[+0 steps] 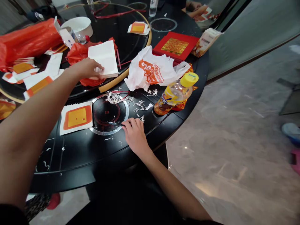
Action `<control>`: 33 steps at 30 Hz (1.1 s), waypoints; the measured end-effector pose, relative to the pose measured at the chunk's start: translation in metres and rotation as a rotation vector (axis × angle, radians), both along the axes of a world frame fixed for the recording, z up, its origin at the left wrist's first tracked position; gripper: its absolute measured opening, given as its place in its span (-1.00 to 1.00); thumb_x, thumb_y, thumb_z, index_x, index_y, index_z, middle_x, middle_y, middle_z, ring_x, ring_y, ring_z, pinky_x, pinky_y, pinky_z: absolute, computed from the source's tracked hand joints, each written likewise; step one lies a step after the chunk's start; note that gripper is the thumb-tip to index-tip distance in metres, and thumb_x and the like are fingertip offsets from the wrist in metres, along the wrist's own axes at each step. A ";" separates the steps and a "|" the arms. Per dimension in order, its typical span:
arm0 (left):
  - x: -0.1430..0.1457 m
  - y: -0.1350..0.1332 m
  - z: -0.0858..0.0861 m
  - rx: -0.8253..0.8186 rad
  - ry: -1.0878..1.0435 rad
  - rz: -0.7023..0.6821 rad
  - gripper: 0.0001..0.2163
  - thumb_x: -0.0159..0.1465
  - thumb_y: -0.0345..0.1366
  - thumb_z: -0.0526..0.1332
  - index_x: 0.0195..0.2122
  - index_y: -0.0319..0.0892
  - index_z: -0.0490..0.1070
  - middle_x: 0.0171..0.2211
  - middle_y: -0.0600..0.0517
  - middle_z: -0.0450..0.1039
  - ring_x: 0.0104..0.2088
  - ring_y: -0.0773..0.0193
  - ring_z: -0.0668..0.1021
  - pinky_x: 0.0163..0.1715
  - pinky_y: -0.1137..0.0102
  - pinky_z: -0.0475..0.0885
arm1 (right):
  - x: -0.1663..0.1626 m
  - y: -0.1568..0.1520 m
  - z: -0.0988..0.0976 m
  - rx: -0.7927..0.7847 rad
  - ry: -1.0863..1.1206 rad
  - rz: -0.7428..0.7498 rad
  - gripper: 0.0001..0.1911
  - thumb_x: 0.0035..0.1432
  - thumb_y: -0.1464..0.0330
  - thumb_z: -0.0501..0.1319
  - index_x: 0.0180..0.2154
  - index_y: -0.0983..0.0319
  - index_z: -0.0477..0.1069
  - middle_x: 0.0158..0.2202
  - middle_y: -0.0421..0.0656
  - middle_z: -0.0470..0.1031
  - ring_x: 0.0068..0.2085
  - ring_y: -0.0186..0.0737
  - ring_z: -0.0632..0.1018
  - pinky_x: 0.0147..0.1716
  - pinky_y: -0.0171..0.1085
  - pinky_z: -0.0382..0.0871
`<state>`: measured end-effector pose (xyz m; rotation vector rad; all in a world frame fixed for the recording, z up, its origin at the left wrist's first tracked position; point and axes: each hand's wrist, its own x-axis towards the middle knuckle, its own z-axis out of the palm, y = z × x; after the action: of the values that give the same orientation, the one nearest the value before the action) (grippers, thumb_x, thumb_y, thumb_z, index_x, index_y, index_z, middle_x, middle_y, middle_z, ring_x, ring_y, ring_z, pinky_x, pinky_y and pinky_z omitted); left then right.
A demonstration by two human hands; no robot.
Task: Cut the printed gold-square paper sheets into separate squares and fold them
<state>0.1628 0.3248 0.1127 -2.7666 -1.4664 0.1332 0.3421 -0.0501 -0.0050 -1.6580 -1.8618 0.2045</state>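
Note:
My left hand (90, 68) reaches across the table, its fingers closed on the near left edge of a thick stack of white paper (106, 56). That stack lies over a crumpled red plastic bag (77, 53). Near the table's front edge, my right hand (134, 132) pinches a small knife (112, 123), its blade pointing left over the round hob (106, 115). Left of the hob lies a pile of white sheets with an orange and gold print (76, 117) on top. Thin white paper shreds (114, 97) are scattered beyond the knife.
A yellow-capped drink bottle (173, 95) and a white plastic bag (150, 70) stand right of the shreds. Behind them are a red box (161, 43) and a small carton (206, 42). A white bowl (79, 26) sits on the turntable. At far right, another person's hands (197, 12) hold papers.

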 end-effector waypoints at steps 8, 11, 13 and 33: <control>-0.004 0.005 0.002 -0.061 0.012 0.017 -0.55 0.25 -0.15 0.49 0.07 -0.37 0.61 0.10 -0.09 0.68 0.03 0.31 0.68 0.25 0.36 0.42 | 0.000 -0.001 0.001 0.006 -0.013 0.010 -0.78 0.54 0.39 0.13 0.00 0.21 0.57 -0.06 -0.04 0.58 -0.05 -0.03 0.45 -0.05 -0.05 0.32; 0.000 0.002 0.001 -0.021 0.016 -0.017 -0.42 0.12 -0.04 0.59 0.04 -0.37 0.62 0.01 -0.06 0.71 0.00 0.31 0.67 0.24 0.35 0.45 | -0.001 0.000 0.000 -0.013 -0.021 0.006 -0.78 0.54 0.40 0.13 -0.02 0.19 0.57 -0.07 -0.04 0.57 -0.07 -0.03 0.44 -0.07 -0.05 0.32; 0.001 0.004 -0.001 0.007 -0.008 -0.054 -0.44 0.09 -0.06 0.62 0.00 -0.33 0.64 -0.08 -0.01 0.73 -0.10 0.35 0.68 0.17 0.40 0.49 | -0.001 0.000 0.000 -0.019 -0.027 0.006 -0.80 0.53 0.41 0.15 -0.03 0.19 0.56 -0.07 -0.04 0.56 -0.07 -0.03 0.44 -0.06 -0.06 0.31; 0.039 -0.003 -0.010 0.077 0.003 0.069 -0.30 0.11 0.33 0.49 -0.34 -0.39 0.61 -0.02 -0.29 0.69 0.17 -0.01 0.60 0.34 0.21 0.36 | -0.001 -0.001 0.003 -0.036 -0.029 0.009 -0.81 0.53 0.41 0.15 -0.03 0.19 0.55 -0.06 -0.04 0.55 -0.06 -0.04 0.44 -0.05 -0.07 0.31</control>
<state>0.2014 0.3221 0.1024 -2.6566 -1.5326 0.0791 0.3409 -0.0507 -0.0024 -1.6852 -1.8981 0.2199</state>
